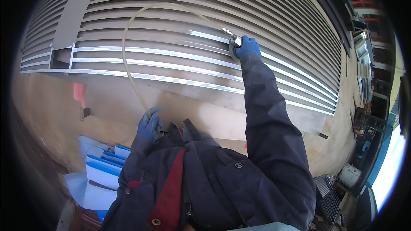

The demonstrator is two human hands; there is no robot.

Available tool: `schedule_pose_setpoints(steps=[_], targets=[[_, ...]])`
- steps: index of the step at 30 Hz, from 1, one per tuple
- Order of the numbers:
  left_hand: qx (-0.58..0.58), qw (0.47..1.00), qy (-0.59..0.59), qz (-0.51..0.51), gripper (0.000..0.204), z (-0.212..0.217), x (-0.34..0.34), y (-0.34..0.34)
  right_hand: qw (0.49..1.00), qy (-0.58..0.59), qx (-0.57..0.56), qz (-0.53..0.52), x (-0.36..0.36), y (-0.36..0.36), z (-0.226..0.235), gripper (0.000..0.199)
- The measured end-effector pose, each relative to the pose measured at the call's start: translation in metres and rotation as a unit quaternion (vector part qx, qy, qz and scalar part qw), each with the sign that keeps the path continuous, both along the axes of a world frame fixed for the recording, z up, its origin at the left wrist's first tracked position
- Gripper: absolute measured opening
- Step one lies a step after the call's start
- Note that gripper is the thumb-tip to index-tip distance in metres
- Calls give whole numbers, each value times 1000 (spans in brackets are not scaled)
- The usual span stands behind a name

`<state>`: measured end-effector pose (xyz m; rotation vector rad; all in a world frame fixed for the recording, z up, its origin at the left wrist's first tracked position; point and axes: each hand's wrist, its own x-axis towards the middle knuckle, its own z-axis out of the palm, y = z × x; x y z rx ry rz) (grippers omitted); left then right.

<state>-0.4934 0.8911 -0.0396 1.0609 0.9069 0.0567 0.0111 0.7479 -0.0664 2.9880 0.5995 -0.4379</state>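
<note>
Gripping a stiff, light grinder [234,47] at one o'clock, right hand [247,46] closed; left hand [150,125] clasps its floppy hose [128,66].

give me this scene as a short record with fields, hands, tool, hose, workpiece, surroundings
right hand: blue-gloved right hand, arm stretched out, gripping a small round-headed metal air tool
tool contact: head pressed against the large grey metal slatted panel
left hand: blue-gloved left hand, close to the chest, holding the pale flexible hose
hose: loops up from the left hand and over to the tool
panel surface: some lower slats look bright and shiny, upper ones dull grey
nearby: blue and white folded sheets at lower left
</note>
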Motion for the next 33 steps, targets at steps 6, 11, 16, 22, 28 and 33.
schedule_pose_setpoints(steps=[6, 11, 16, 22, 28, 33], targets=[[38, 998, -26, 44, 33, -11, -19, 10, 994, 21, 14, 110, -93, 115, 4, 54], [54, 996, -44, 50, 34, -12, -23, 12, 991, 60, 7, 115, -109, 149, 14, 60], [21, 998, -45, 25, 35, -13, -15, 8, 997, 24, 16, 79, -68, 72, 7, 57], [6, 999, -13, -36, 35, -6, 6, -6, 999, -6, -16, -35, 12, -75, 6, 55], [-12, 998, 1, -66, 36, 6, 11, -11, 996, -23, -70, -58, 62, -152, 3, 54], [-5, 999, -1, -49, 36, 7, 11, -10, 1000, 0, -14, -12, 46, -137, 1, 55]])
